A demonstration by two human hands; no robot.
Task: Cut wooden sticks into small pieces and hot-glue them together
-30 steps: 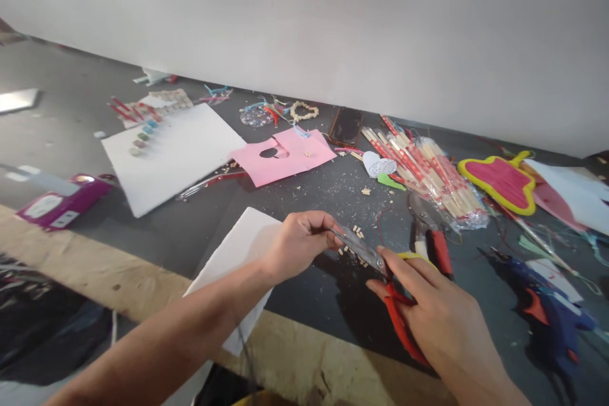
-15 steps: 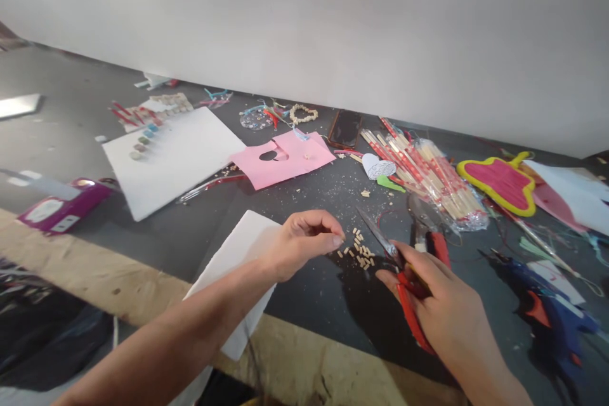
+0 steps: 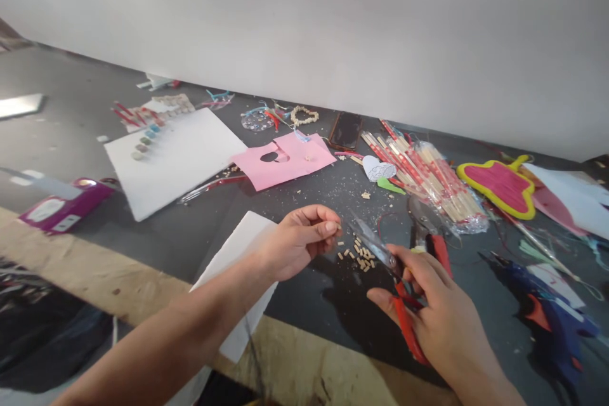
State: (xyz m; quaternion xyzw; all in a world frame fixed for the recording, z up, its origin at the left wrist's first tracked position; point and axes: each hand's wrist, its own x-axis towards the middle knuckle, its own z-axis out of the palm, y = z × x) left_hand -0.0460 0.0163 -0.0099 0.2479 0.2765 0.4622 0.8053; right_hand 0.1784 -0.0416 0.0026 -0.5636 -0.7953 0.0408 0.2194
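Note:
My right hand (image 3: 435, 304) grips red-handled scissors (image 3: 404, 323) by their loops. The blades point up and left, toward my left hand (image 3: 304, 238). That hand is pinched, thumb against finger, over a tiny tan piece (image 3: 338, 226) at the fingertips; most of it is hidden. Below the scissor blades lies a small pile of short cut wooden stick pieces (image 3: 364, 258) on the dark table (image 3: 299, 323). A white foam sheet (image 3: 238, 260) is under my left forearm.
Behind my hands are pink felt (image 3: 290, 158), a phone (image 3: 346, 131) and wrapped chopsticks (image 3: 438, 184). To the right lie red-handled pliers (image 3: 440, 254), a blue glue gun (image 3: 547, 311) and a yellow-pink shape (image 3: 499, 185). On the left are a white board (image 3: 176, 158) and a purple device (image 3: 66, 206).
The scissors have tilted and their blades have shifted left, nearer my left fingertips. My right thumb has moved left a little. My left hand has risen slightly, still pinching.

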